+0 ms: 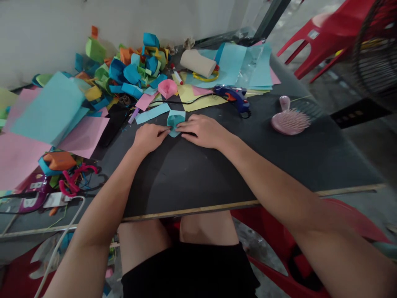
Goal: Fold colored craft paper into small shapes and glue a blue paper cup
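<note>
A small folded piece of teal paper (175, 120) lies on the dark table (192, 174), partly under my fingers. My left hand (150, 137) is closed, its fingertips pinching the paper's left lower edge. My right hand (203, 130) lies flat over the paper's right side, fingers together and pressing it down. A teal paper strip (151, 114) lies just behind my left hand.
A heap of folded coloured paper shapes (136, 68) sits at the back left. Loose pink and teal sheets (46, 120) cover the left. A blue glue gun (235, 97), a paper roll (197, 63), a pink hairbrush (290, 120) and pink scissors (72, 182) lie around. Red chairs (328, 29) stand at right.
</note>
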`<state>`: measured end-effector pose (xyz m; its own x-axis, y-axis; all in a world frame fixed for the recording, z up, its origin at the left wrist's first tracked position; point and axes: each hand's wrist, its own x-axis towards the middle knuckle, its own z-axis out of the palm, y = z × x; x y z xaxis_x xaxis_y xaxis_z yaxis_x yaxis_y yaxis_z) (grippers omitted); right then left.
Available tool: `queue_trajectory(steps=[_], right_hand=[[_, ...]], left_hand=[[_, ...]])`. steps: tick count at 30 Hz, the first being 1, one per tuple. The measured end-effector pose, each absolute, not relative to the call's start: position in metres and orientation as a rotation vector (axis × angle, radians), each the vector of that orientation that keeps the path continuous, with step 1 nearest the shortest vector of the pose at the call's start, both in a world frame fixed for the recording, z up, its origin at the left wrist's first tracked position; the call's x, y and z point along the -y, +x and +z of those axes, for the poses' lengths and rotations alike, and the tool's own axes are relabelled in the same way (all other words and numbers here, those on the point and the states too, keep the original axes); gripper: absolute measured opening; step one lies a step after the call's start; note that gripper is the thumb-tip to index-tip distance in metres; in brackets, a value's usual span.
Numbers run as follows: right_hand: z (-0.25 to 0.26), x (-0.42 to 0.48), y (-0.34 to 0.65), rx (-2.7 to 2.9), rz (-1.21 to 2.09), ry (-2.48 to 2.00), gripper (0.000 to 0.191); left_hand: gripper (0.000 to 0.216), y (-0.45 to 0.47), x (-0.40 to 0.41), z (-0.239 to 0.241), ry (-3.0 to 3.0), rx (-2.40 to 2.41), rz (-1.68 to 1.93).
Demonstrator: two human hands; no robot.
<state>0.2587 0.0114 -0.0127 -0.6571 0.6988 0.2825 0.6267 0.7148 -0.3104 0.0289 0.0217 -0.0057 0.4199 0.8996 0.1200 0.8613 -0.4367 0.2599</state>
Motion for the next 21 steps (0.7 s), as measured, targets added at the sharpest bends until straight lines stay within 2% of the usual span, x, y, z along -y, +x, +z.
queue_trajectory(steps=[4, 9, 14, 21], right_hand=[[-0.012, -0.005, 0.255, 2.385, 0.228, -1.034, 0.038], [-0.01, 0.0, 0.252, 2.181, 0.104, -1.246, 0.036], [-0.011, 0.003, 0.239, 2.336, 0.127, -1.373, 0.047], [-0.012, 0.001, 0.234, 2.474, 0.115, -1.432, 0.039]], left_hand=[[0.028, 0.03, -0.018, -0.009, 2.576, -1.575, 0.383], [0.03, 0.031, -0.015, -0.011, 2.645, -1.56, 0.341], [0.035, 0.036, -0.009, -0.006, 2.704, -1.573, 0.188], [0.05, 0.05, 0.006, 0.003, 2.841, -1.539, -0.096]])
